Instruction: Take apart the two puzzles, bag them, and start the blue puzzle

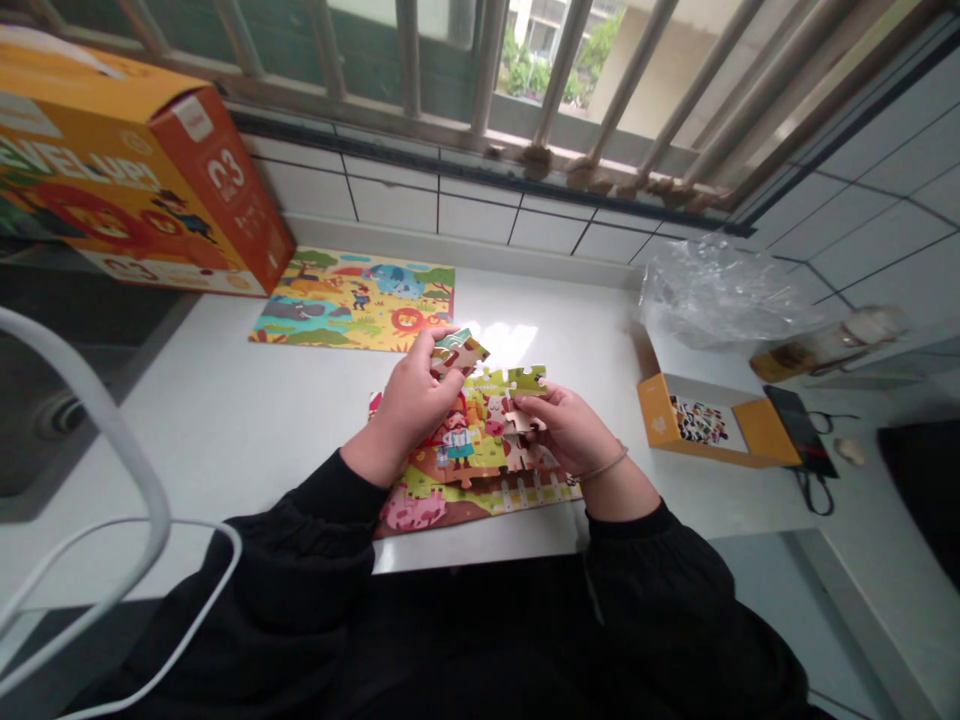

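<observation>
A partly joined farm jigsaw puzzle (456, 440) lies on the white counter, showing a farmer, a cow, a pink pig and a fence. Above its upper left part, my left hand (416, 395) is closed on brown and green puzzle pieces (463, 352), pinched between thumb and fingers. At the puzzle's right side my right hand (574, 428) grips a green puzzle piece (529, 379) with knobbed edges. Its fingers also cover part of the cow area, so I cannot tell whether that section is lifted or lying flat.
A finished safari puzzle (360, 300) lies behind, beside a large orange box (225, 190). On the right stand an open yellow box (720, 455) with small pieces inside, crumpled clear plastic (712, 290) and a bottle (821, 350). A white cable (142, 450) loops at left.
</observation>
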A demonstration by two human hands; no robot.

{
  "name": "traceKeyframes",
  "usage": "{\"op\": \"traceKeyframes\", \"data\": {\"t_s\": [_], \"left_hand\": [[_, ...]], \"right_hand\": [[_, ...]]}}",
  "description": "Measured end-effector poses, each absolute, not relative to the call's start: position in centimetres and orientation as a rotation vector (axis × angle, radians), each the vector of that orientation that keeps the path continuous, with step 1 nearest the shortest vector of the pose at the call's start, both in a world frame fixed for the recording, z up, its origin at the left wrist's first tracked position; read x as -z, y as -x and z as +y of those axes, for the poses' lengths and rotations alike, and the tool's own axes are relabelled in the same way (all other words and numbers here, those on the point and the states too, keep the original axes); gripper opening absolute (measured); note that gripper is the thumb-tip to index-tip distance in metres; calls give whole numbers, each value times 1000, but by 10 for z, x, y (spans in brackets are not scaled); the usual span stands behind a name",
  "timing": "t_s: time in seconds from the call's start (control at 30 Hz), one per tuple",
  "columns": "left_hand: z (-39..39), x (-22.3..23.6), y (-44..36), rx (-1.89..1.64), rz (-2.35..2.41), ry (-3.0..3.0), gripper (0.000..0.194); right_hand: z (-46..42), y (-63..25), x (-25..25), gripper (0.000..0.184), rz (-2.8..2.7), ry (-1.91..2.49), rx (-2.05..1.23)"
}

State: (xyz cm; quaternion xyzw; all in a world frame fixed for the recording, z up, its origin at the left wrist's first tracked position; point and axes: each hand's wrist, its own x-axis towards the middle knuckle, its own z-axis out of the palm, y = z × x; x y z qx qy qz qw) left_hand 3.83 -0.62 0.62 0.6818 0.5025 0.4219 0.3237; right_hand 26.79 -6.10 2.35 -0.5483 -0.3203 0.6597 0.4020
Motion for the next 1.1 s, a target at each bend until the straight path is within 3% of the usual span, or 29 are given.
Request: {"op": "traceKeyframes", "data": {"t_s": [0.27,0.43,0.6,0.77,0.87,1.1], "left_hand": [[-2,-5,-34,-1214,1305,-1665,54],[-7,-8,-39,-881,1136,-1900,54],[-8,-1,-41,-736,982,-2153,60],[-7,7,-37,-662,904,-2204,79],[-9,6,-36,-634,828,-2188,86],[-10,3,-38,-638,965,-2178,61]], "right_hand": [[-65,-288,-44,40,-787,1304,-1533],[-70,-287,-44,42,-914,1344,-1480],[-67,-272,-27,35,-1404,1346,-1390],[-62,-263,-13,13,-1826,1587,-986],[-61,-263,-10,23,-1864,1685,-794],[-66,-282,-14,29,-1784,1734,-776]]}}
